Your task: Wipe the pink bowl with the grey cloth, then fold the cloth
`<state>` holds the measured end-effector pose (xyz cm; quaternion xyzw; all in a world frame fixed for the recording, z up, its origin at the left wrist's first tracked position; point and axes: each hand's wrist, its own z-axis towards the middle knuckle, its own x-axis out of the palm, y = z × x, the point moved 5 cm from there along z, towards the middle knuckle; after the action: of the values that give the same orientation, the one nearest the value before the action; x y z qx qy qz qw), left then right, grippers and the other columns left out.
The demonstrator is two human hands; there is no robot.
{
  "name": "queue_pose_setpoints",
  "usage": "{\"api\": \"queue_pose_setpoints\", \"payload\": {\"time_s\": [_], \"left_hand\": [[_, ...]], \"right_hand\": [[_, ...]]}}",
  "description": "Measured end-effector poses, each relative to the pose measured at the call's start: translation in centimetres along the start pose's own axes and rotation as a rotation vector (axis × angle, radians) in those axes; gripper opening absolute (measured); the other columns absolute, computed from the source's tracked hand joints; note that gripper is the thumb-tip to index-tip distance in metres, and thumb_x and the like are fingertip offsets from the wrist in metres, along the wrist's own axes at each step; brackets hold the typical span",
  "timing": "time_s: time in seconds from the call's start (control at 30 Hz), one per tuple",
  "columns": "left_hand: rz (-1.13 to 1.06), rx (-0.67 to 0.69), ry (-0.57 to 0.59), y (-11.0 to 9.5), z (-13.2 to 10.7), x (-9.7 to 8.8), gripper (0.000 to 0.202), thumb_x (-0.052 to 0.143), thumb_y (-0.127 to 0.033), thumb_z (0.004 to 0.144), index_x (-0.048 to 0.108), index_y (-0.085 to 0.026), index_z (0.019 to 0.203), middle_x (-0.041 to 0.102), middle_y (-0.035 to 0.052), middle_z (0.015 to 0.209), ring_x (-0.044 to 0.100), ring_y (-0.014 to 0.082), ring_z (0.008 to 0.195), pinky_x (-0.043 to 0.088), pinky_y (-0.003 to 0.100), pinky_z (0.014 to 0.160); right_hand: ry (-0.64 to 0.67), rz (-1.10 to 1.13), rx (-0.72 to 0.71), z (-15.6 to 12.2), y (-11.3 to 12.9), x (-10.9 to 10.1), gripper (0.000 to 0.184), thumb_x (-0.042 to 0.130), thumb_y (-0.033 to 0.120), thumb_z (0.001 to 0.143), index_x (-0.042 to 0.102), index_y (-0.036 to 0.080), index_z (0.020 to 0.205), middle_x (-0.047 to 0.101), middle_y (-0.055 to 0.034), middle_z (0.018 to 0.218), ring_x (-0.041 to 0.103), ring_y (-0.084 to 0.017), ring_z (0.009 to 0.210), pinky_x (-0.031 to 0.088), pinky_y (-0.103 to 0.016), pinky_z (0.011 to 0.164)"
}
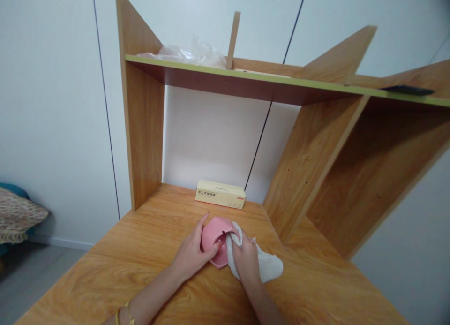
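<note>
A pink bowl is tilted over the wooden desk, its hollow side turned partly toward me. My left hand grips it from the left, thumb over the near rim and fingers along the outside. On the other side, my right hand is closed on a white cloth, which is pressed against the bowl's right rim. Part of the cloth hangs out to the right of that hand. The right fingertips are hidden by the cloth and bowl.
Behind the bowl, a pale yellow box with printed lettering stands near the wall. A wooden shelf spans overhead, bearing a clear plastic bag and a dark flat object. Upright panels bound the desk.
</note>
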<state>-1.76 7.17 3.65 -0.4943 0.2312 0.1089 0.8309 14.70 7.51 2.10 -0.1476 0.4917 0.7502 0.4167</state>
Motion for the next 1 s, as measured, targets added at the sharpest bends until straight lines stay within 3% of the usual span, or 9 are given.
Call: {"api": "queue_pose_setpoints", "payload": {"time_s": [0.17,0.3,0.47,0.6,0.83,1.0], "left_hand": [[-0.166,0.023,0.089,0.3,-0.1,1.2,0.094,0.065,-0.033,0.069,0.002,-0.017,0.136,0.032,0.0142,0.134,0.038,0.0257,0.118,0.031,0.038,0.097],[-0.227,0.005,0.135,0.3,-0.2,1.6,0.091,0.058,-0.025,0.074,-0.008,-0.018,0.135,0.043,0.0126,0.126,0.050,0.0224,0.104,0.042,0.036,0.087],[-0.061,0.074,0.023,0.2,0.0,0.5,0.084,0.059,-0.017,0.068,0.009,-0.018,0.136,0.036,0.0108,0.132,0.041,0.0252,0.115,0.033,0.038,0.096],[-0.001,0.079,0.015,0.2,0.0,0.1,0.081,0.060,-0.020,0.066,0.017,-0.019,0.135,0.040,0.0104,0.130,0.043,0.0256,0.114,0.035,0.037,0.095],[0.100,0.092,0.080,-0.1,0.0,-0.1,0.079,0.056,-0.020,0.064,0.020,-0.022,0.135,0.042,0.0071,0.130,0.045,0.0245,0.112,0.035,0.036,0.094],[0.119,0.094,0.135,-0.4,0.2,-0.5,0.080,0.053,-0.017,0.063,0.019,-0.023,0.135,0.046,0.0054,0.127,0.046,0.0226,0.111,0.035,0.034,0.094]], "right_hand": [[-0.051,0.183,0.093,-0.1,-0.6,-0.2,0.038,0.036,0.032,0.080,0.057,0.013,0.104,0.067,-0.0112,0.089,0.060,-0.022,0.081,0.041,-0.027,0.067],[-0.046,0.184,0.066,-0.1,-0.3,-0.2,0.035,0.037,0.033,0.080,0.060,0.014,0.099,0.068,-0.0097,0.084,0.061,-0.021,0.074,0.041,-0.026,0.064],[-0.098,-0.121,0.005,0.0,0.4,-1.0,0.027,0.043,0.031,0.078,0.065,0.018,0.087,0.069,-0.0074,0.073,0.059,-0.020,0.069,0.036,-0.026,0.068],[-0.104,-0.268,-0.061,-0.1,1.0,-1.4,0.023,0.045,0.027,0.077,0.066,0.019,0.084,0.068,-0.0053,0.071,0.058,-0.018,0.065,0.032,-0.027,0.070],[-0.029,-0.305,-0.073,-0.2,1.1,-1.0,0.030,0.043,0.021,0.078,0.059,0.018,0.103,0.068,-0.0046,0.086,0.058,-0.019,0.075,0.031,-0.026,0.073],[0.013,-0.273,-0.089,-0.2,1.2,-0.7,0.030,0.044,0.021,0.077,0.059,0.019,0.103,0.067,-0.0058,0.090,0.058,-0.019,0.082,0.032,-0.027,0.075]]}}
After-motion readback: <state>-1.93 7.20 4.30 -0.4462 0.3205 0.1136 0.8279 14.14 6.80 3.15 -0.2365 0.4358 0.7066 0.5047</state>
